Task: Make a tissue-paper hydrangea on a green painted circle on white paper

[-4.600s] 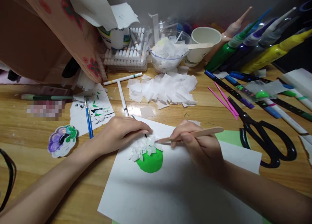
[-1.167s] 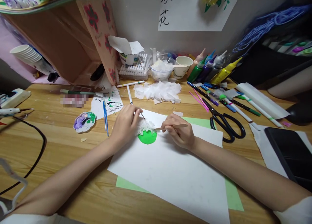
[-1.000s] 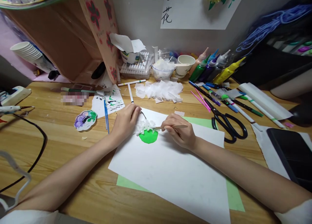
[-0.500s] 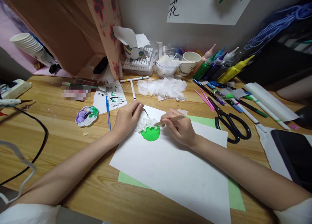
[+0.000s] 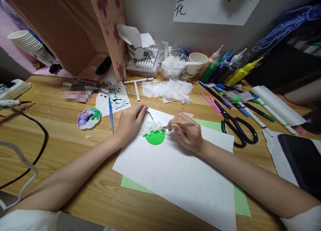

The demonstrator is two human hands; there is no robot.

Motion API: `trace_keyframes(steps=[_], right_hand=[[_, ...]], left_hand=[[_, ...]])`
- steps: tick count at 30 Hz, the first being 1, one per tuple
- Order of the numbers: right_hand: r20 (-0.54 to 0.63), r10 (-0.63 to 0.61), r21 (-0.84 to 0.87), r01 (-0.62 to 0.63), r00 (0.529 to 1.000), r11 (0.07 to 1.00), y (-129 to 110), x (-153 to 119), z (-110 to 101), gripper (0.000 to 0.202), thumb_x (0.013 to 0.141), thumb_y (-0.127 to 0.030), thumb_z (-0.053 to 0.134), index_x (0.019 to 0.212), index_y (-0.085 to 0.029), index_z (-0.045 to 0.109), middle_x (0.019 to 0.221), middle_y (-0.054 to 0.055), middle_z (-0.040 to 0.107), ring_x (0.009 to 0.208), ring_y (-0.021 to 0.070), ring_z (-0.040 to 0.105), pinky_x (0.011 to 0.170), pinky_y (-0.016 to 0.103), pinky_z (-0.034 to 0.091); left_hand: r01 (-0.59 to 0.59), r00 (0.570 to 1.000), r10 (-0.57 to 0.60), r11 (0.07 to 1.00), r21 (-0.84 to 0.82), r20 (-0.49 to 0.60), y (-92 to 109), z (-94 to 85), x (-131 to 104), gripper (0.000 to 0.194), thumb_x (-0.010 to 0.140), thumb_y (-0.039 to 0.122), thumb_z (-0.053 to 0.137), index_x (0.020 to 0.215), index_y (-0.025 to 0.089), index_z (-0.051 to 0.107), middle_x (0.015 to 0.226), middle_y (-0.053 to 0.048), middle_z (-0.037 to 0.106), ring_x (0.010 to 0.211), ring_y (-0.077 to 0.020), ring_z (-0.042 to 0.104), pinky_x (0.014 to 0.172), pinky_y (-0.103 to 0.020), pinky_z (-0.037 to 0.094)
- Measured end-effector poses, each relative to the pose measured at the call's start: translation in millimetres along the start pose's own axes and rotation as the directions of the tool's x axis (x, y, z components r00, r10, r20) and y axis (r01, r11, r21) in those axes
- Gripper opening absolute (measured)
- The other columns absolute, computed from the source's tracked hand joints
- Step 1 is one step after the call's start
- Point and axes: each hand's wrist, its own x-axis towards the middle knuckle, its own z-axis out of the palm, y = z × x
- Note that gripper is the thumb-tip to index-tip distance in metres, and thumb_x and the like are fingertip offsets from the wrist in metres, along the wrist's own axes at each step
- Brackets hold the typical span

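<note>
A white sheet of paper [image 5: 175,170] lies in front of me with a bright green rounded shape [image 5: 155,138] on it. Ruffled white paper bits [image 5: 151,126] cluster along the shape's upper edge. My right hand [image 5: 188,132] is closed around a flat wooden stick [image 5: 184,125], its tip at the right end of the cluster. Resting at the sheet's upper left edge, my left hand [image 5: 130,122] has its fingers drawn together; what they hold, if anything, is hidden. A thin dark curved line [image 5: 149,114] runs from near its fingertips towards the white bits.
Behind the sheet lies a pile of white paper pieces [image 5: 170,90]. Black-handled scissors [image 5: 237,129] and several markers [image 5: 250,113] lie to the right. A paint palette [image 5: 89,118] and two blue brushes [image 5: 111,113] are left. A bowl [image 5: 173,70] and paper cup [image 5: 195,65] stand behind.
My right hand has shifted slightly right, and the wooden stick now lies flatter, its tip a little farther right. My left hand stays in place.
</note>
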Motion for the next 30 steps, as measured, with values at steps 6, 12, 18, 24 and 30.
trace_keyframes(steps=[6, 12, 18, 24, 30], right_hand=[[0.016, -0.028, -0.008, 0.028, 0.999, 1.000, -0.7, 0.7, 0.4, 0.014, 0.091, -0.014, 0.042, 0.087, -0.019, 0.054, 0.068, 0.004, 0.059, 0.063, 0.0146, 0.049, 0.058, 0.028, 0.043], [0.048, -0.036, -0.016, 0.037, 0.998, 0.999, -1.7, 4.0, 2.3, 0.014, 0.091, -0.014, 0.042, 0.086, -0.019, 0.054, 0.069, 0.004, 0.060, 0.064, 0.0148, 0.048, 0.059, 0.028, 0.043], [0.026, 0.012, 0.024, -0.013, 1.000, 1.000, -1.5, 3.5, 3.5, 0.015, 0.091, -0.017, 0.042, 0.085, -0.019, 0.055, 0.069, 0.004, 0.061, 0.063, 0.0147, 0.050, 0.059, 0.028, 0.043], [-0.089, 0.039, 0.054, -0.034, 0.995, 0.998, -2.3, 0.7, 1.0, 0.022, 0.092, -0.018, 0.039, 0.081, -0.019, 0.058, 0.063, 0.002, 0.060, 0.058, 0.0144, 0.050, 0.057, 0.029, 0.041], [0.023, 0.055, 0.031, -0.056, 0.998, 0.998, -2.9, 3.9, 3.4, 0.018, 0.091, -0.017, 0.042, 0.084, -0.019, 0.058, 0.071, 0.004, 0.063, 0.064, 0.0147, 0.053, 0.059, 0.028, 0.044]], left_hand=[[0.003, 1.000, -0.003, 1.000, -0.004, 0.006, -0.2, -0.3, -0.5, 0.027, 0.093, 0.032, 0.037, 0.085, 0.019, 0.058, 0.082, -0.002, 0.066, 0.075, -0.0147, 0.059, 0.067, -0.024, 0.041], [0.003, 1.000, -0.003, 1.000, 0.000, 0.003, 0.4, -0.5, -0.2, 0.026, 0.093, 0.031, 0.037, 0.085, 0.019, 0.058, 0.082, -0.002, 0.066, 0.075, -0.0149, 0.059, 0.067, -0.025, 0.041], [0.005, 1.000, -0.005, 1.000, 0.006, -0.002, 1.0, -0.1, -0.3, 0.027, 0.093, 0.032, 0.037, 0.084, 0.019, 0.059, 0.082, -0.002, 0.066, 0.074, -0.0147, 0.059, 0.066, -0.024, 0.040], [0.007, 1.000, -0.007, 1.000, -0.010, 0.001, 0.6, 0.2, -0.6, 0.028, 0.093, 0.033, 0.036, 0.085, 0.019, 0.059, 0.083, -0.003, 0.066, 0.075, -0.0153, 0.059, 0.067, -0.025, 0.041], [0.015, 1.000, -0.015, 1.000, -0.019, -0.002, 1.5, -0.2, -0.5, 0.027, 0.093, 0.034, 0.036, 0.085, 0.020, 0.058, 0.082, -0.003, 0.066, 0.075, -0.0153, 0.059, 0.068, -0.025, 0.042]])
